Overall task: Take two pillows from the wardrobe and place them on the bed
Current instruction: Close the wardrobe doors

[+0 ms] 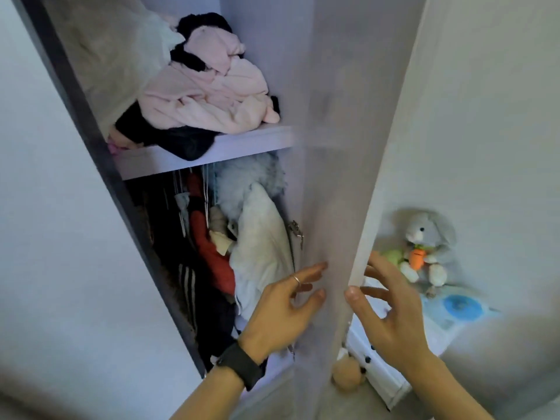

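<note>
Standing on end in the lower compartment of the wardrobe (91, 122), under the shelf (242, 144), the white pillow (260, 247) leans among hanging clothes with its long axis close to upright. It lies up and to the left of the left hand (281, 310), just beyond the knuckles.

The left hand is inside the opening. Its fingers (315, 271) are spread and straight, hold nothing, and point toward the inner face of the door (333, 177) rather than at the pillow.

The right hand (391, 313) is on the outer side of the door. Its thumb lies at the door edge, its fingers are spread wide, and it holds nothing.

The left hand is clearly nearer the pillow, and the door stands between the pillow and the right hand. The next move likely requires turning the left hand leftward to take the pillow's near lower edge. A second pillow cannot be identified.
</note>
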Demonstrator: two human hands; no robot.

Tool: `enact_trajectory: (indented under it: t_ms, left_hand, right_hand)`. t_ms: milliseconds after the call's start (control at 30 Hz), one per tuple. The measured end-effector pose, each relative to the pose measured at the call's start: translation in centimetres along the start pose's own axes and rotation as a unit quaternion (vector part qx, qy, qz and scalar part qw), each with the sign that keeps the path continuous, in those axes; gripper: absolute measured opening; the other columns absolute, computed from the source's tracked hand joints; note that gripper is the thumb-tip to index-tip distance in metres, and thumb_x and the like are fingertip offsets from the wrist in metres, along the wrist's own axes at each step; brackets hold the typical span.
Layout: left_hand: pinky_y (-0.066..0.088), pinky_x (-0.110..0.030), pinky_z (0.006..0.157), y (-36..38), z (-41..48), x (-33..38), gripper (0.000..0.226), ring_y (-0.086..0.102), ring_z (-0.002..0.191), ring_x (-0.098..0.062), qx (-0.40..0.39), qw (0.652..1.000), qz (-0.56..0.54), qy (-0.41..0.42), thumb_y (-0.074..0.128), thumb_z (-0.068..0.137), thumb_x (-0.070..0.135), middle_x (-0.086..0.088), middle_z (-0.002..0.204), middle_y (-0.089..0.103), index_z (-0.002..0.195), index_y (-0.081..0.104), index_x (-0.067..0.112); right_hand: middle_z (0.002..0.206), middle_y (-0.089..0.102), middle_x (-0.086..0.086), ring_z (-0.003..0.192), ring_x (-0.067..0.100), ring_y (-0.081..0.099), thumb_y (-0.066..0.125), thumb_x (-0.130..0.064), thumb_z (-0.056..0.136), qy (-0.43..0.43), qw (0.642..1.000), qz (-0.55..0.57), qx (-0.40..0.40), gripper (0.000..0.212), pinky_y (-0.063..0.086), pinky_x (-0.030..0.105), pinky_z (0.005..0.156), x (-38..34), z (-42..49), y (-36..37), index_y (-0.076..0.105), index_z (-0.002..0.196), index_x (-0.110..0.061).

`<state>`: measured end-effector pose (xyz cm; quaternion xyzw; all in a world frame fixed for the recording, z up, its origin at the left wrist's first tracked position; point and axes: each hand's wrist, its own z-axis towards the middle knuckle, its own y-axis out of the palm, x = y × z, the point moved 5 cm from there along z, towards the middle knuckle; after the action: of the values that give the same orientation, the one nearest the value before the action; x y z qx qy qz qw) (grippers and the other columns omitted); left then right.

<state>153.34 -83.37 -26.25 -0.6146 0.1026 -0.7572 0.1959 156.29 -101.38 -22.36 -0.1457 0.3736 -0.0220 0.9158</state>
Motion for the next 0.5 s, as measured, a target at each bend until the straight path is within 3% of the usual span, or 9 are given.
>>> enact_trajectory:
  t_ms: [100, 167, 233, 300, 400, 500]
  left_hand:
    - [0.048, -0.025, 0.100, -2.7, -2.3, -0.2, 0.034, 0.063, 0.114, 0.002, 0.055, 0.998, -0.016, -0.017, 0.062, 0.097, 0.028, 0.021, 0.117, 0.071, 0.127, 0.064, 0.043]
    - [0.051, -0.029, 0.098, -4.5, -4.1, -0.6, 0.032, 0.068, 0.109, -0.003, 0.102, 0.993, -0.040, -0.032, 0.060, 0.098, 0.015, 0.016, 0.110, 0.075, 0.119, 0.070, 0.036]
    - [0.053, -0.029, 0.095, -6.6, -5.9, -1.4, 0.030, 0.071, 0.102, -0.009, 0.155, 0.985, -0.055, -0.059, 0.056, 0.098, 0.008, 0.010, 0.103, 0.077, 0.113, 0.074, 0.026]
    - [0.054, -0.025, 0.092, -8.7, -7.4, -2.2, 0.027, 0.071, 0.101, -0.010, 0.202, 0.974, -0.064, -0.084, 0.056, 0.098, 0.009, 0.009, 0.104, 0.077, 0.109, 0.076, 0.024]
    - [0.052, -0.016, 0.088, -11.1, -8.8, -2.9, 0.026, 0.070, 0.102, -0.005, 0.238, 0.964, -0.062, -0.103, 0.058, 0.099, 0.014, 0.013, 0.108, 0.076, 0.114, 0.074, 0.027]
    - [0.053, -0.018, 0.091, -13.0, -9.5, -4.1, 0.027, 0.065, 0.106, 0.002, 0.300, 0.945, -0.022, -0.131, 0.064, 0.095, 0.021, 0.023, 0.114, 0.070, 0.116, 0.069, 0.039]
  right_hand:
    - [0.149, 0.053, -0.007, 0.136, 0.017, 0.053, 0.063, -0.053, 0.094, -0.044, 0.998, 0.002, -0.046, 0.063, 0.053, 0.043, 0.102, -0.9, 1.1, 4.0, 0.044, 0.150, -0.031]
    - [0.163, 0.036, -0.005, 0.147, 0.017, 0.040, 0.066, -0.056, 0.091, -0.083, 0.994, -0.014, -0.069, 0.074, 0.042, 0.035, 0.116, -1.8, 2.1, 6.8, 0.035, 0.156, -0.038]
    - [0.169, 0.022, -0.004, 0.153, 0.018, 0.030, 0.068, -0.059, 0.088, -0.121, 0.989, -0.024, -0.085, 0.081, 0.028, 0.023, 0.121, -2.7, 3.4, 9.7, 0.028, 0.157, -0.042]
    - [0.171, 0.014, 0.000, 0.155, 0.022, 0.022, 0.068, -0.062, 0.086, -0.154, 0.983, -0.030, -0.094, 0.086, 0.019, 0.020, 0.123, -3.2, 4.7, 12.7, 0.025, 0.158, -0.043]
    - [0.171, 0.009, 0.010, 0.157, 0.030, 0.013, 0.072, -0.061, 0.084, -0.186, 0.978, -0.044, -0.086, 0.092, 0.015, 0.031, 0.126, -3.6, 6.2, 16.6, 0.024, 0.159, -0.041]
    - [0.167, 0.013, 0.024, 0.156, 0.041, 0.012, 0.074, -0.057, 0.085, -0.225, 0.971, -0.066, -0.051, 0.088, 0.021, 0.051, 0.125, -4.0, 7.4, 19.6, 0.032, 0.157, -0.027]
